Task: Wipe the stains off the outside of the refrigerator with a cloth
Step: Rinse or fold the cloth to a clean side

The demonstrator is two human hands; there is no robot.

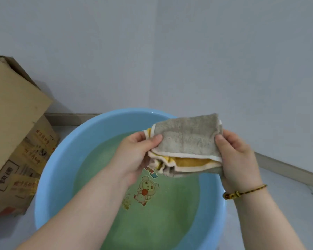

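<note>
A folded cloth, grey on top with a yellow layer and cream edging, is held above a blue basin. My left hand pinches its left end, thumb on top. My right hand grips its right end, thumb on top too; a braided bracelet sits on that wrist. The cloth hangs over the basin's far right part, clear of the water. No refrigerator is in view.
The basin holds greenish water with a cartoon print on its bottom. A worn cardboard box stands to the left, touching the basin's side. Pale walls meet in a corner behind, with a baseboard along the floor.
</note>
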